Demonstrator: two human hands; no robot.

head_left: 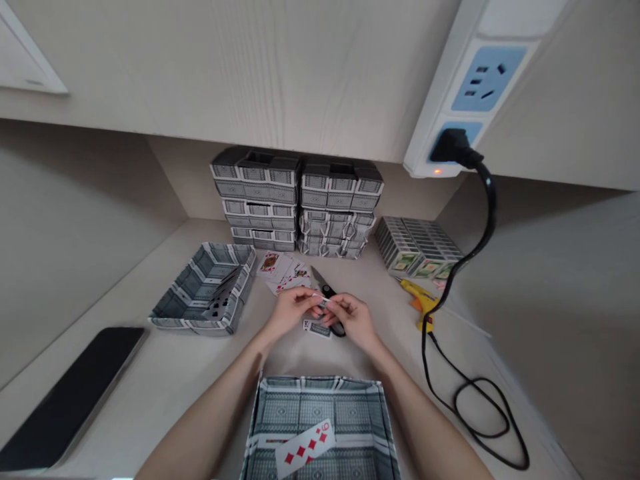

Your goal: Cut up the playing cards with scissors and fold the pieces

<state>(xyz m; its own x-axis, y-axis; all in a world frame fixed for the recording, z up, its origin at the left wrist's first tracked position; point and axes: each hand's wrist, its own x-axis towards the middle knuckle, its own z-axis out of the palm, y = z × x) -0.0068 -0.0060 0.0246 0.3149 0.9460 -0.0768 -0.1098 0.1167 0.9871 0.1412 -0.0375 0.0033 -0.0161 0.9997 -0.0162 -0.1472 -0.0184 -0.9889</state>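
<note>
My left hand [293, 309] and my right hand [356, 319] meet above the table, fingertips pinching a small, pale piece of playing card [324, 299] between them. Scissors [326, 289] lie beneath, blades pointing away and partly hidden by my fingers. Just below my hands is a cut king card strip [318, 329]. Several loose playing cards [286, 270] are spread behind my left hand. Between my forearms sits an open box made of patterned playing cards [323, 400], with a cut diamond card [306, 448] inside.
To the left stand another card-made box [200, 325] holding cards and a dark phone-like slab [75, 393]. Stacked card boxes [300, 200] and packs of cards [417, 247] line the back. A yellow glue gun [423, 300] and its black cord [493, 433] lie right, below a power strip [465, 100].
</note>
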